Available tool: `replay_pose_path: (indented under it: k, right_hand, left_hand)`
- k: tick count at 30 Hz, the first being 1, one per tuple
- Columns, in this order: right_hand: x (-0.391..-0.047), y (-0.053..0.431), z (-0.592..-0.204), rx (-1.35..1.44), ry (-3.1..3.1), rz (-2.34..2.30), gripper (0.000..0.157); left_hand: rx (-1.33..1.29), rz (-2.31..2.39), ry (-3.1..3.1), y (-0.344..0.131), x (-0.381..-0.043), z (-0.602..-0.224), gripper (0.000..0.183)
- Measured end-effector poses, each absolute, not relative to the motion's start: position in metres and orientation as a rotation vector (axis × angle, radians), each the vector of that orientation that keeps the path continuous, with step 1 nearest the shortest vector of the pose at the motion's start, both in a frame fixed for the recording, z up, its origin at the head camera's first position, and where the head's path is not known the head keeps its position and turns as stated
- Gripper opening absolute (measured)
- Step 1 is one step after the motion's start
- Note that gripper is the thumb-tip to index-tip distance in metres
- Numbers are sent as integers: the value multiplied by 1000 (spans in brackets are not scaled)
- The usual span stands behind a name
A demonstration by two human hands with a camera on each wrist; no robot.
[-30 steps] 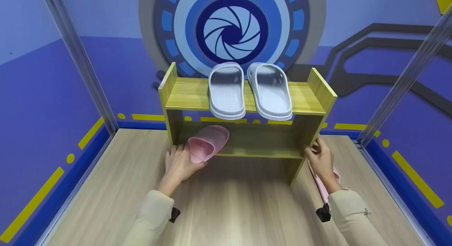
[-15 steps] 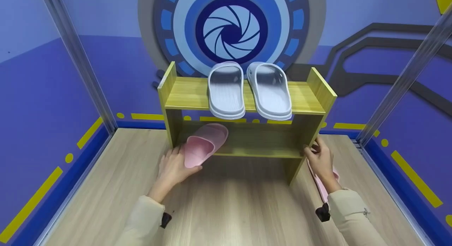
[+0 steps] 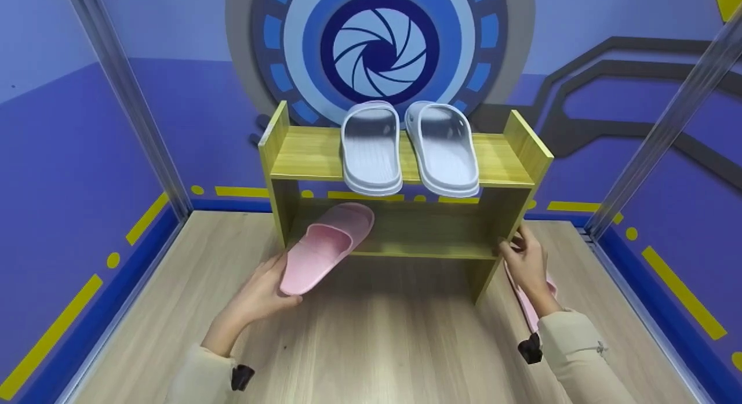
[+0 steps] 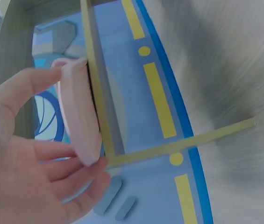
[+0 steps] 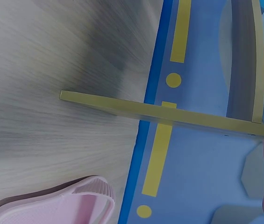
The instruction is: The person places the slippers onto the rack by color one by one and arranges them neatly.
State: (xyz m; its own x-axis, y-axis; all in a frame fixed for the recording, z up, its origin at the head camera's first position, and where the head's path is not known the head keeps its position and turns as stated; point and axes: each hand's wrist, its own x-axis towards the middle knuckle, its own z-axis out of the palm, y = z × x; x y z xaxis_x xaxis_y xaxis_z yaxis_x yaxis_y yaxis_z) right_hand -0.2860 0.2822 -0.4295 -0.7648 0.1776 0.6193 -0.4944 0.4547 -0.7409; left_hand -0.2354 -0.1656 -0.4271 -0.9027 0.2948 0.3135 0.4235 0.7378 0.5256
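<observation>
A pink slipper (image 3: 324, 247) lies slanted on the lower shelf of a small wooden shoe rack (image 3: 429, 230), its heel jutting past the front edge. Around that heel is my left hand (image 3: 255, 294), its thumb and fairly straight fingers spread at either side. The left wrist view has the slipper (image 4: 78, 112) between thumb and fingers, seeming only lightly touched. My right hand (image 3: 526, 262) pinches the rack's right side panel; just a fingertip shows against that panel (image 5: 169, 114) in the right wrist view.
Two pale grey clogs (image 3: 372, 152) stand side by side on the top shelf. A second pink slipper (image 5: 57, 207) lies on the wood-grain surface (image 3: 359, 346), right of the rack. Blue-purple walls (image 3: 69, 178) enclose the back and sides.
My left hand has slid back and left along the pink slipper toward its heel, uncovering more of it. The slipper barely moved. My right hand has stayed on the rack.
</observation>
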Motion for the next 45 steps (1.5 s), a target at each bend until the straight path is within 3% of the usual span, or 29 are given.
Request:
replay_pose_path:
  k: [6,13,45]
  right_hand:
    - [-286,282,-429,258,-2063,1340,43]
    - [-285,282,-429,252,-2077,1337,43]
    - [-284,281,-427,219,-2094,1299,40]
  left_hand:
    - [-636,-993,-2692,-169,-235,-429,72]
    - [-514,-1183,-2734,-162,-234,-432,74]
    - [-354,-964,-2401,-81,-247,-456,74]
